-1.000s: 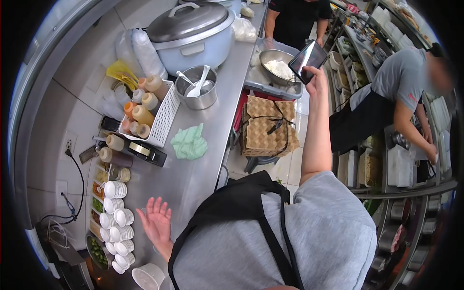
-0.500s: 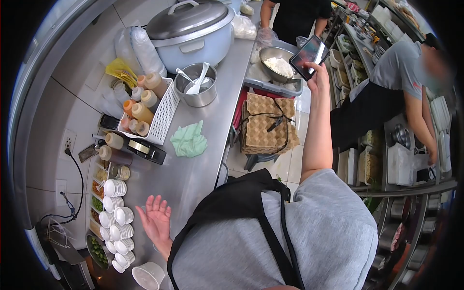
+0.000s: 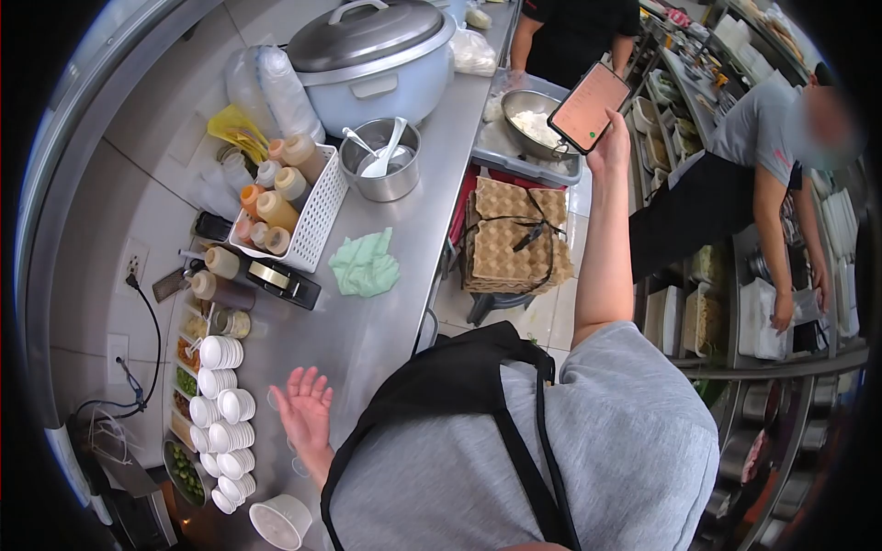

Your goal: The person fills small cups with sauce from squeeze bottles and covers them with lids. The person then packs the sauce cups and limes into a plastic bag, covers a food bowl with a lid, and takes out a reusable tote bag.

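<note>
Fingers of left hand loosely spread, palm up, nothing in them, just over the desk. White tub near the wrist, on the side toward the body. White stacks run in a double column just beside that hand; cups or lids, can't tell.

Right arm reaches out ahead. Right hand has the phone, fingers closed around its right edge; far-side grip hidden. Phone tilted, screen lit pinkish-orange, small green dot near the bottom, text too small to read.

Farther along the desk: crumpled green cloth lying flat-ish, tape dispenser left of it. Past those, white basket full of squeeze bottles, then steel pot with white spoons standing in it. Big lidded pot behind that.

Right of the desk: tied stack of egg trays. Beyond it a grey bin with a steel bowl of white stuff; phone overlaps the bowl in view.

Person in black stands behind the bin. Another in grey leans over the shelving at right.
</note>
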Motion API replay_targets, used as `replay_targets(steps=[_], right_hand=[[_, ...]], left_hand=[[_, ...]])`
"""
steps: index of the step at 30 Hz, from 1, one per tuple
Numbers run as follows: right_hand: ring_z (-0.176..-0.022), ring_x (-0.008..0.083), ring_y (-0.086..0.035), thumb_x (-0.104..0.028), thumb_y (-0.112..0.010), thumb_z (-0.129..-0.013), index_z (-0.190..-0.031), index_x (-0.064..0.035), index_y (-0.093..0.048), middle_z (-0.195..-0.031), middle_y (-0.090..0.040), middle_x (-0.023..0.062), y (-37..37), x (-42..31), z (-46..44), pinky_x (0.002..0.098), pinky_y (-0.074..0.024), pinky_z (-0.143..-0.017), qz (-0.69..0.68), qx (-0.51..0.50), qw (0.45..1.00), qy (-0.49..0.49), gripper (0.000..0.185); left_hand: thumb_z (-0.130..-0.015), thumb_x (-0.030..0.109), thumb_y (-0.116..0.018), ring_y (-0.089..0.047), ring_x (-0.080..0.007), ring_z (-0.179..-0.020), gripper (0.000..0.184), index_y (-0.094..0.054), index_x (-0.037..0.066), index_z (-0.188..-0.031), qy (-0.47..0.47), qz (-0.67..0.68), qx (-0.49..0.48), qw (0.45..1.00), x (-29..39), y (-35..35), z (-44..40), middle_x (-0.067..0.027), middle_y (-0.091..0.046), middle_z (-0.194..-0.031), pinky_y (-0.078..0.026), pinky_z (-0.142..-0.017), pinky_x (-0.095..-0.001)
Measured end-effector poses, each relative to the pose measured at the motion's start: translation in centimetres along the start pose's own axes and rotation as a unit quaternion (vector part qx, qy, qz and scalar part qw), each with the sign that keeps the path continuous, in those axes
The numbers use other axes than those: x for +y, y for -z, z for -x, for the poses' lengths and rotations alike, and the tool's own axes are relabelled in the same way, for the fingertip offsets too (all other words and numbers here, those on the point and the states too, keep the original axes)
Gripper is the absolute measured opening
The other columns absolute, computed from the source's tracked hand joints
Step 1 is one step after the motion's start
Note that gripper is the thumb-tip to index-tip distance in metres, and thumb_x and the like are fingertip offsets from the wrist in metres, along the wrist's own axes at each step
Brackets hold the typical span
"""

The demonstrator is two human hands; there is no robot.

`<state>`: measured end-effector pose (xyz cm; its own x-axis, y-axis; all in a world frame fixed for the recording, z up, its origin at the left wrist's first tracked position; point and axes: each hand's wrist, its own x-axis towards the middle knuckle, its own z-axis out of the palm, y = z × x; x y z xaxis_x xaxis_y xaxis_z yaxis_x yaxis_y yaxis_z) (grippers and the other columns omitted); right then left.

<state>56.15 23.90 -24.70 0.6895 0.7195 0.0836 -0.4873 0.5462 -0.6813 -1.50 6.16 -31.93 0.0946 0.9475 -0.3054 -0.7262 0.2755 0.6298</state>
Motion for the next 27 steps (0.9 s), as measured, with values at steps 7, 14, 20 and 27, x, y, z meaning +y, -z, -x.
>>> replay_targets(steps=[7, 14, 20, 27], right_hand=[[-0.095, 0.025, -0.056, -0.023, -0.045, -0.085, -0.109, 0.0011, -0.045, -0.102, -0.056, 0.0131, -1.5, 0.0, 0.9, 0.0371, -0.0455, -0.084, -0.002, -0.006, 1.0, 0.019, 0.033], [-0.095, 0.0244, -0.056, -0.023, -0.044, -0.086, -0.109, 0.0008, -0.044, -0.103, -0.056, 0.0119, -2.1, -0.1, 1.6, 0.0372, -0.045, -0.085, -0.005, -0.021, 1.0, 0.012, 0.033], [-0.097, 0.0234, -0.056, -0.023, -0.043, -0.087, -0.11, -0.0032, -0.043, -0.104, -0.055, 0.0116, -2.7, -0.7, 2.5, 0.0382, -0.0449, -0.086, -0.024, 0.01, 1.0, -0.007, 0.031], [-0.097, 0.0229, -0.056, -0.022, -0.042, -0.088, -0.11, -0.0046, -0.042, -0.104, -0.055, 0.0101, -1.8, -1.7, 3.5, 0.0385, -0.0453, -0.085, -0.02, 0.015, 1.0, 0.005, 0.028]], left_hand=[[-0.089, 0.048, -0.037, -0.056, -0.0238, -0.093, 0.049, -0.049, 0.004, -0.108, 0.068, -0.036, 0.076, 0.994, -4.1, 6.4, -2.3, -0.0132, -0.055, -0.108, -0.046, -0.076, -0.0367], [-0.088, 0.044, -0.041, -0.059, -0.0233, -0.089, 0.045, -0.049, 0.003, -0.106, 0.118, -0.075, 0.115, 0.983, -6.7, 11.3, -3.1, -0.0139, -0.058, -0.102, -0.049, -0.076, -0.0345], [-0.089, 0.043, -0.042, -0.06, -0.0236, -0.088, 0.043, -0.05, 0.004, -0.104, 0.139, -0.09, 0.133, 0.977, -6.2, 10.8, -3.3, -0.0137, -0.06, -0.098, -0.048, -0.077, -0.0345], [-0.087, 0.044, -0.046, -0.061, -0.021, -0.082, 0.041, -0.052, 0.008, -0.103, 0.139, -0.106, 0.144, 0.974, -6.4, 11.0, -3.3, -0.0096, -0.062, -0.097, -0.051, -0.071, -0.0338]])
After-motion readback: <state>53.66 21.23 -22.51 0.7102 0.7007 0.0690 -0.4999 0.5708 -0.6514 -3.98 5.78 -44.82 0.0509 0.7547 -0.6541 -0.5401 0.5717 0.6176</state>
